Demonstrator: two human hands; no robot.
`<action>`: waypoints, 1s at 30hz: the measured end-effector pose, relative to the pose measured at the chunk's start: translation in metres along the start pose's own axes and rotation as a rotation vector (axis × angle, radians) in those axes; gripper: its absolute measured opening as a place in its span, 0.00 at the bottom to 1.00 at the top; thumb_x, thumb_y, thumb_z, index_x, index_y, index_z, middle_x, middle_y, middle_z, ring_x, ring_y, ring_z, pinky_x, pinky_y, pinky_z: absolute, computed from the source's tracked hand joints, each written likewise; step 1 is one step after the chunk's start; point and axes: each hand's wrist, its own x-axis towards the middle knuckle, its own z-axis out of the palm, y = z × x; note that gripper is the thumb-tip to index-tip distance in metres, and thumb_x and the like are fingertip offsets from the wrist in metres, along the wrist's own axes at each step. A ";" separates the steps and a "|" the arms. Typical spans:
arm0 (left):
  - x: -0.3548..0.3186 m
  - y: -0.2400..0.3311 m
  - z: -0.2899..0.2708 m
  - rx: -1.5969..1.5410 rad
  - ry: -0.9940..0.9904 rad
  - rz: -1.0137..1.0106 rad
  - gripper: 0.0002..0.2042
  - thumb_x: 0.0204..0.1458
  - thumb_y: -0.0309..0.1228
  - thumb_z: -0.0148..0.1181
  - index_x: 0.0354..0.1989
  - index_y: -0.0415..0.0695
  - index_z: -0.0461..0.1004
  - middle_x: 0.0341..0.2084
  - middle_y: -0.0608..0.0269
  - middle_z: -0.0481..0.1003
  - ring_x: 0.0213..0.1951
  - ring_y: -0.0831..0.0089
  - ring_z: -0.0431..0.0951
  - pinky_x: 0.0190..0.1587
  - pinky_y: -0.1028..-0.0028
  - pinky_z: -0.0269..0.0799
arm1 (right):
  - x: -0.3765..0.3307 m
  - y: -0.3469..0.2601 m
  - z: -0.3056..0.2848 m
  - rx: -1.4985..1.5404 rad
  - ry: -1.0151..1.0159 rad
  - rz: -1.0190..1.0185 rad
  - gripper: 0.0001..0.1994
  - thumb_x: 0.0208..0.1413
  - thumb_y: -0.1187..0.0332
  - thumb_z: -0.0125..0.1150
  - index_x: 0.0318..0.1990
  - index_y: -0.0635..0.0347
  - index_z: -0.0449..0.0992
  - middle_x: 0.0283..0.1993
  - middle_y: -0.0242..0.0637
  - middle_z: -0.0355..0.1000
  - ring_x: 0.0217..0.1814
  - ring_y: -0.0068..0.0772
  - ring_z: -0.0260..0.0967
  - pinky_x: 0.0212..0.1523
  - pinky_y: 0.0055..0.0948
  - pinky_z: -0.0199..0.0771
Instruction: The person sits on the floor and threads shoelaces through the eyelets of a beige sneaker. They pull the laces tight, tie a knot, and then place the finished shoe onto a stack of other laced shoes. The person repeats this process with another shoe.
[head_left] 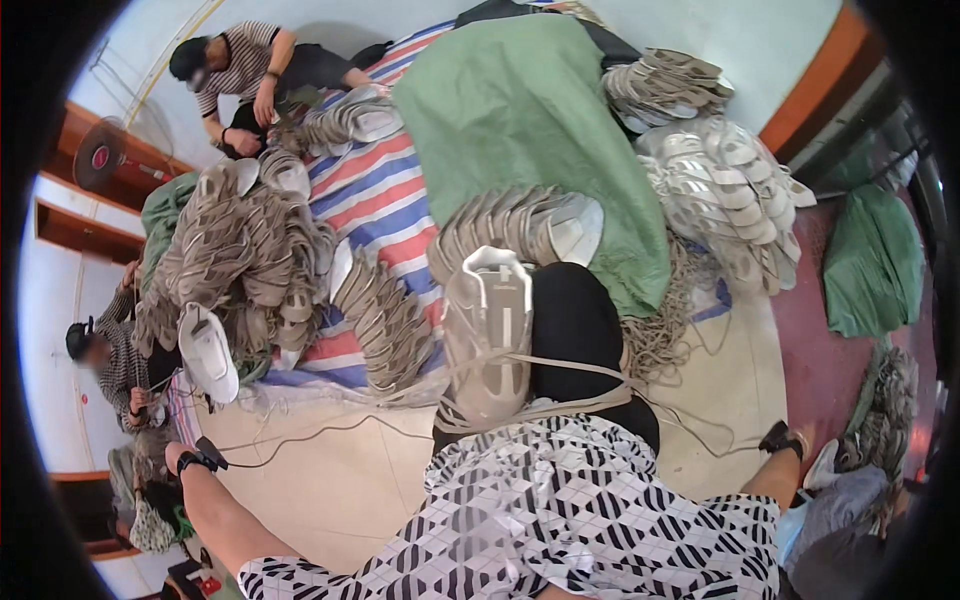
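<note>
A beige-grey shoe upper (487,340) with a white-lined opening rests across my lap by my dark-clothed knee (575,320). A flat beige lace (570,368) crosses it and loops round both knees. Both my arms are spread wide. My left hand (175,456) is far out to the left, with a black strap and small dark device at the wrist. On the far right is my right hand (797,441), with a similar strap. A thin dark cord (330,431) runs from the left wrist toward my lap, and another strand (700,443) reaches the right wrist. The fingers of both hands are not discernible.
Stacked shoe uppers (510,225) lie beyond my knees, with a large heap (250,240) at left. A green cloth (530,110) covers a mound; tangled laces (665,330) lie beside it. Wrapped pale parts (720,190) stand right. Two people (240,70) work at left near a fan (100,155).
</note>
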 end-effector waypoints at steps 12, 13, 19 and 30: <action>-0.197 0.501 -0.126 -0.901 0.351 1.174 0.09 0.50 0.21 0.48 0.38 0.40 0.73 0.30 0.54 0.72 0.32 0.58 0.73 0.39 0.65 0.71 | -0.203 -0.509 -0.038 1.468 -0.774 -0.564 0.16 0.56 0.74 0.54 0.52 0.68 0.68 0.34 0.40 0.76 0.31 0.27 0.75 0.32 0.23 0.76; -0.233 0.513 -0.154 -1.132 0.081 1.119 0.07 0.53 0.22 0.48 0.37 0.40 0.72 0.28 0.55 0.72 0.30 0.60 0.73 0.37 0.67 0.71 | -0.233 -0.522 -0.056 1.376 -0.788 -0.670 0.14 0.56 0.75 0.53 0.50 0.68 0.69 0.33 0.40 0.76 0.30 0.26 0.75 0.32 0.23 0.76; -0.289 0.507 -0.171 -1.587 -0.376 0.838 0.11 0.63 0.32 0.45 0.34 0.40 0.71 0.19 0.70 0.66 0.23 0.84 0.63 0.26 0.80 0.60 | -0.294 -0.540 -0.050 0.810 -0.714 -1.047 0.05 0.52 0.72 0.59 0.33 0.66 0.74 0.29 0.47 0.75 0.29 0.36 0.76 0.30 0.32 0.75; -0.281 0.498 -0.159 -1.577 -0.434 0.823 0.13 0.62 0.34 0.50 0.30 0.40 0.75 0.18 0.73 0.67 0.21 0.84 0.63 0.25 0.81 0.60 | -0.303 -0.546 -0.028 0.823 -0.288 -1.222 0.05 0.52 0.70 0.59 0.30 0.61 0.71 0.27 0.45 0.72 0.30 0.49 0.73 0.31 0.42 0.72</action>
